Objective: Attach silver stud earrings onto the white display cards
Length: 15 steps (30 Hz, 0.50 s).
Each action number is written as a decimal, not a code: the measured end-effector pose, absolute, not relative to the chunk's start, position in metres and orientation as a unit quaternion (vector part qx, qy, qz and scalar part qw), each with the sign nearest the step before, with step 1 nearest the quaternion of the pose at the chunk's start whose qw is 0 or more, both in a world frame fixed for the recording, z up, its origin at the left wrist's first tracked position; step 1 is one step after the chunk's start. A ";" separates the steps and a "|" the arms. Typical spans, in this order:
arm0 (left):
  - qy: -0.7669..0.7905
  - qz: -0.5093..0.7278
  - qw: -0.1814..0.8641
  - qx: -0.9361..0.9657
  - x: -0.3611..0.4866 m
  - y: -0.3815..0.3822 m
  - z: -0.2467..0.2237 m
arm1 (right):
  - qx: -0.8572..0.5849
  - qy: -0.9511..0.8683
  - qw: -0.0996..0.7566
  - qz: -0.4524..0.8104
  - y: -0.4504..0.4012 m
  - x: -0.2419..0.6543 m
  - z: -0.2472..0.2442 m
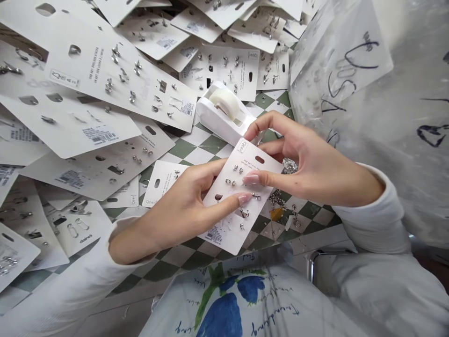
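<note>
Between both hands I hold a white earring card, tilted, with several pairs of small silver earrings, a hang hole near its top and a barcode at its lower end. My left hand grips it from the left, thumb on the front beside the earrings and fingers hidden behind. My right hand holds the upper right part, thumb pressed on the front and index finger at the top edge. Just beyond the card stands a white tape dispenser with a roll of tape. Loose silver earrings lie under and right of the card.
Piles of filled earring cards cover the left and back of the green-and-white checked table. A small orange piece lies near the front edge. Large clear plastic bags with handwriting stand at right.
</note>
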<state>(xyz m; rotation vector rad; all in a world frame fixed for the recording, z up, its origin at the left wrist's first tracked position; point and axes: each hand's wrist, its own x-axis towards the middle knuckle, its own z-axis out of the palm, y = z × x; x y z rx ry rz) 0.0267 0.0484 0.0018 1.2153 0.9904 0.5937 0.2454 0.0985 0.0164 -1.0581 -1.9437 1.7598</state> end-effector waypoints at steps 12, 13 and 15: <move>0.426 0.263 0.692 0.520 0.026 0.046 0.000 | -0.288 -0.641 0.123 0.701 0.108 0.242 0.020; 0.424 0.261 0.692 0.523 0.026 0.047 0.000 | -0.289 -0.648 0.127 0.693 0.107 0.241 0.020; 0.423 0.257 0.695 0.522 0.026 0.047 0.000 | -0.291 -0.665 0.139 0.674 0.106 0.241 0.019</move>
